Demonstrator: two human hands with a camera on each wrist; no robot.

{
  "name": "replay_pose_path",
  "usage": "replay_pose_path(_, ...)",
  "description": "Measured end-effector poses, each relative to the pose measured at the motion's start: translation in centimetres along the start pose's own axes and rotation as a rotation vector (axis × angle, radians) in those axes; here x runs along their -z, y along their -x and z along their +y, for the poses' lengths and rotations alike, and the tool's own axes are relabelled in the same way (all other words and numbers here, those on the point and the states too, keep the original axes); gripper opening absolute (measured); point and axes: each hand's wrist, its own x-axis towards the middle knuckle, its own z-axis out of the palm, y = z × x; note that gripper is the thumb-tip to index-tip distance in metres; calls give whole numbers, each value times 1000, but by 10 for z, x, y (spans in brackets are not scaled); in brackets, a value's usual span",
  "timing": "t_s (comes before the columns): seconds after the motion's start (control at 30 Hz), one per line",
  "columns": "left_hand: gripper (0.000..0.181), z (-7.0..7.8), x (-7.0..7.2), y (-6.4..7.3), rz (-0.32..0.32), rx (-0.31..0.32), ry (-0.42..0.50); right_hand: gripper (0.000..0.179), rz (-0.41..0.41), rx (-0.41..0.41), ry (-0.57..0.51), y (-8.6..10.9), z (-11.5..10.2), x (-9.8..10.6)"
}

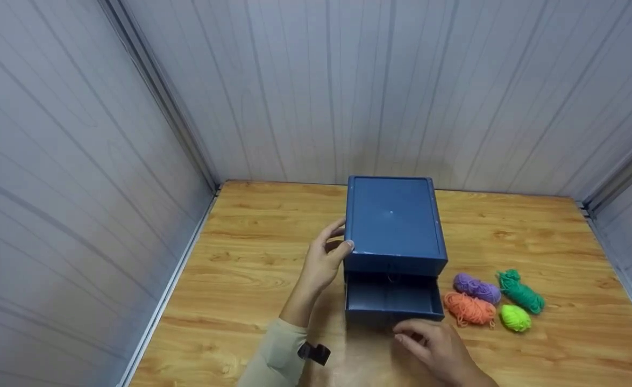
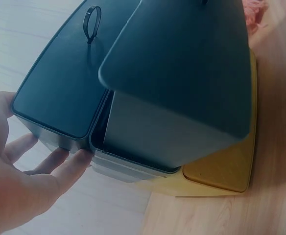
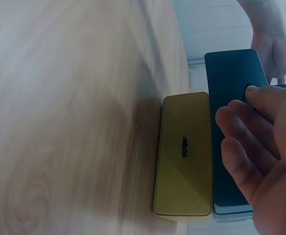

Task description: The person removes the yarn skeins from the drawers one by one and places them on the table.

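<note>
A blue drawer cabinet (image 1: 393, 215) stands on the wooden table, its middle drawer (image 1: 393, 298) pulled out and bare inside. My left hand (image 1: 321, 263) rests on the cabinet's left front corner, thumb at the top edge and extended fingers along the side. In front of the drawer, my right hand (image 1: 439, 349) pinches its small dark loop pull, mostly hidden by the thumb in the right wrist view. The top drawer (image 2: 59, 83) is closed and has a loop pull (image 2: 86, 24) of its own. Below sits a closed yellow drawer (image 3: 182, 117).
Right of the cabinet lie several yarn skeins: purple (image 1: 477, 288), orange (image 1: 469, 310), green (image 1: 520, 292) and neon yellow (image 1: 516, 318). Pale panel walls (image 1: 305, 91) rise behind and on both sides of the table (image 1: 240, 258).
</note>
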Motion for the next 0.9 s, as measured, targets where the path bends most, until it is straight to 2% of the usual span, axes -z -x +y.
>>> replay_pose_path(0.17, 55, 0, -1, 1, 10, 11, 2, 9, 51, 72, 55, -11, 7, 0)
replay_pose_path(0.4, 56, 2, -1, 1, 6, 13, 3, 12, 14, 31, 114, -25, 12, 5)
replay_pose_path(0.6, 56, 5, 0, 0, 5, 15, -14, 13, 35, 49, 148, -36, 19, 5)
replay_pose_path(0.9, 56, 4, 0, 1, 4, 20, -14, 11, 61, 27, 202, -46, 29, -1)
